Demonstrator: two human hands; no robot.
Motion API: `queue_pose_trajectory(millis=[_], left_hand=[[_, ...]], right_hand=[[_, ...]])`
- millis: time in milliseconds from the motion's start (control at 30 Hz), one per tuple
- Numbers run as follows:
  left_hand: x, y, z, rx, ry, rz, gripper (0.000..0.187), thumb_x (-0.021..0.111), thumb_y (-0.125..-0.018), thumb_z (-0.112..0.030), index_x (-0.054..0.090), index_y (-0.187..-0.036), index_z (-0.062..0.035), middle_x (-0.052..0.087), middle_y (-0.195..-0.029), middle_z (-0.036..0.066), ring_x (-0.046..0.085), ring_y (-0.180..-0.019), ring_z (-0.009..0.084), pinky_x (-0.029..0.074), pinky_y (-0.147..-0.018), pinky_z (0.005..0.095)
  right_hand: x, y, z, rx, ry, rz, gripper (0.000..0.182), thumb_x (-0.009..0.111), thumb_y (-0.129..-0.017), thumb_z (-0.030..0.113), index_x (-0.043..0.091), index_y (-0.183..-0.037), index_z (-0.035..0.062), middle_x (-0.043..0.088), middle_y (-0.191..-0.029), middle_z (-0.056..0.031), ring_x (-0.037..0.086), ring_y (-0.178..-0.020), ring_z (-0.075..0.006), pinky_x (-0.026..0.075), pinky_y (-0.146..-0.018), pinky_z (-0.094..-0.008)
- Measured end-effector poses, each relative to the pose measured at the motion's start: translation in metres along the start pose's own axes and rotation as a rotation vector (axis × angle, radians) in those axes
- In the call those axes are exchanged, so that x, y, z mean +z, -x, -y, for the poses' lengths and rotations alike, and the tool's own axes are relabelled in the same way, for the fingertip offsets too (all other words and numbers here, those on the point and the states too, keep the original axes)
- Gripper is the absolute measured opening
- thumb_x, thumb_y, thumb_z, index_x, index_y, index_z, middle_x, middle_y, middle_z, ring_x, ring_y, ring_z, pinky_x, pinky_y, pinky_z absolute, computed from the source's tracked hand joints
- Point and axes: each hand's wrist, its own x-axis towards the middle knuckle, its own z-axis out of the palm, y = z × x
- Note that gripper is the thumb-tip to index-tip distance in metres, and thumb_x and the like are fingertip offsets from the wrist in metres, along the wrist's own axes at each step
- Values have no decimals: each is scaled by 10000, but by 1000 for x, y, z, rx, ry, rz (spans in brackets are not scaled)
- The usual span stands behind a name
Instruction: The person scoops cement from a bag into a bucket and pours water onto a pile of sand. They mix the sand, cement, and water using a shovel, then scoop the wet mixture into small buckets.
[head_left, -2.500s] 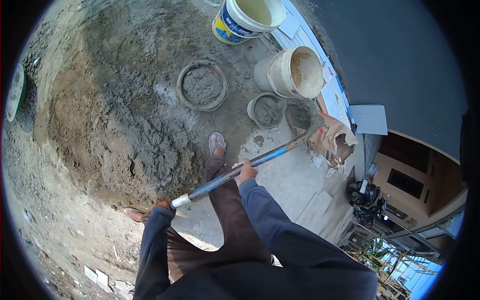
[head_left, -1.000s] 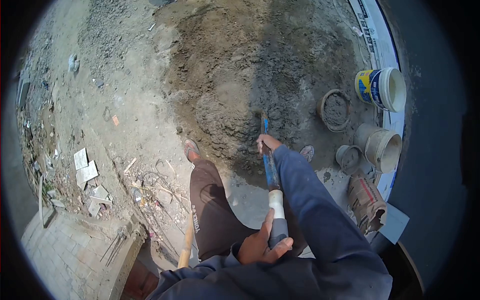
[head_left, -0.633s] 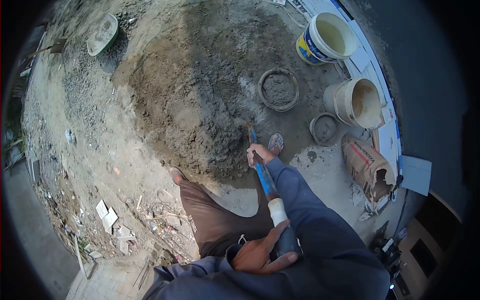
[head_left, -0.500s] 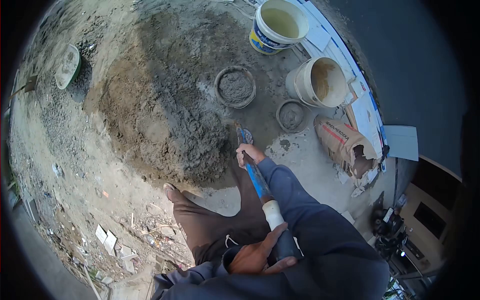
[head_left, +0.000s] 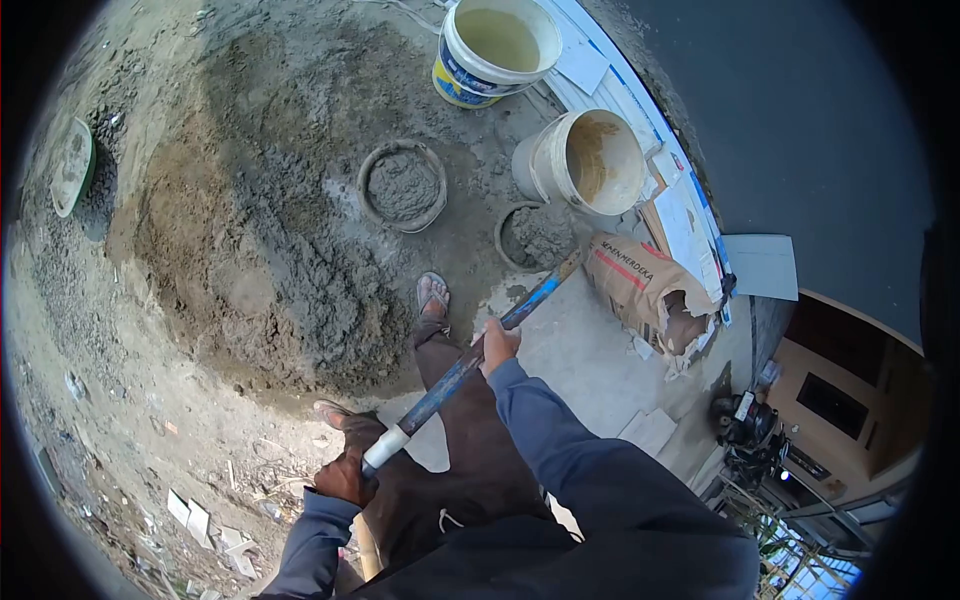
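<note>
Both my hands grip a long shovel (head_left: 440, 392), whose handle is worn blue with a white wrapped section near its rear end. My left hand (head_left: 345, 478) is closed round the rear end, beside my left thigh. Farther forward, my right hand (head_left: 500, 345) is wrapped round the shaft. At the far end, a lump of wet grey mortar (head_left: 542, 235) lies over a small bucket (head_left: 505, 240) and hides the blade. To its left stands another bucket (head_left: 436, 205) full of mortar. A large mortar heap (head_left: 330, 290) spreads left of my feet.
A white pail of cloudy water (head_left: 455, 70) and a tilted pail (head_left: 535, 165) stand beyond the small buckets. A torn cement bag (head_left: 635, 285) lies to the right. At far left is a green-edged basin (head_left: 75, 165); broken tiles (head_left: 190, 515) lie lower left.
The shovel's front end has swung right, from the heap to the small bucket, with mortar at its tip. My left hand has moved left and my right arm has stretched out.
</note>
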Motion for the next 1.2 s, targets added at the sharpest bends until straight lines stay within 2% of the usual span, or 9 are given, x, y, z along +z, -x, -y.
queue_pose_trajectory(millis=[67, 133, 267, 533, 667, 800, 933, 1067, 1200], left_hand=[[69, -60, 52, -199, 1, 44, 368, 693, -659, -274, 542, -964, -133, 648, -823, 151, 629, -779, 360, 503, -672, 469], [100, -101, 80, -186, 4, 35, 280, 681, -681, -271, 567, -911, -161, 650, -865, 123, 629, -830, 337, 501, -721, 449], [148, -118, 119, -144, 67, -37, 280, 689, -663, -280, 576, -896, -175, 638, -869, 116, 622, -828, 335, 496, -737, 443], [137, 80, 117, -186, -30, -323, 274, 661, -611, -198, 532, -836, -108, 587, -776, 116, 589, -682, 310, 480, -636, 419], [130, 181, 113, -387, 55, -412, 254, 663, -581, -172, 540, -794, -107, 578, -712, 118, 582, -646, 312, 463, -599, 427], [141, 220, 123, -555, 139, -419, 291, 673, -580, -184, 533, -823, -107, 593, -731, 132, 595, -661, 332, 471, -605, 439], [132, 187, 141, -638, 243, -385, 368, 712, -626, -252, 523, -889, -77, 639, -825, 174, 630, -761, 364, 493, -685, 454], [92, 105, 189, -684, 125, -379, 346, 710, -682, -297, 605, -895, -46, 656, -823, 161, 649, -812, 335, 496, -707, 442], [36, 33, 305, -618, 397, -406, 284, 659, -765, -305, 652, -794, -23, 645, -708, 146, 657, -702, 285, 485, -580, 397]], right_hand=[[-8, -67, -83, 3, 164, -92, 493, 612, -744, 133, 354, -1144, 2, 536, -813, -117, 587, -629, -214, 494, -510, -344], [8, -52, -75, 0, 27, -149, 623, 594, -720, 67, 276, -1246, -28, 536, -776, -145, 548, -534, -204, 491, -527, -345], [-3, -25, -62, -41, -74, -95, 426, 594, -735, 67, 367, -1091, 10, 523, -711, -121, 535, -512, -202, 491, -508, -354], [-20, 84, -107, 164, -166, 220, 240, 586, -708, 61, 398, -857, 72, 459, -669, -72, 504, -526, -207, 480, -521, -388], [9, 163, -145, 217, -8, 373, 180, 573, -707, 55, 420, -801, 58, 448, -660, -68, 502, -527, -210, 480, -522, -390], [59, 175, -209, 294, 177, 627, 288, 612, -727, 79, 400, -923, 75, 460, -704, -76, 526, -559, -225, 489, -530, -398], [82, 178, -223, -13, 592, 753, 452, 647, -741, 140, 449, -1132, 32, 573, -812, -109, 590, -673, -219, 510, -632, -370], [2, 207, -155, -467, 790, 717, 557, 634, -744, 190, 456, -1244, 21, 634, -972, -147, 629, -791, -185, 499, -666, -312], [-159, 162, -125, -441, 740, 300, 532, 645, -705, 157, 486, -1197, 27, 640, -862, -132, 636, -675, -178, 501, -608, -303]])
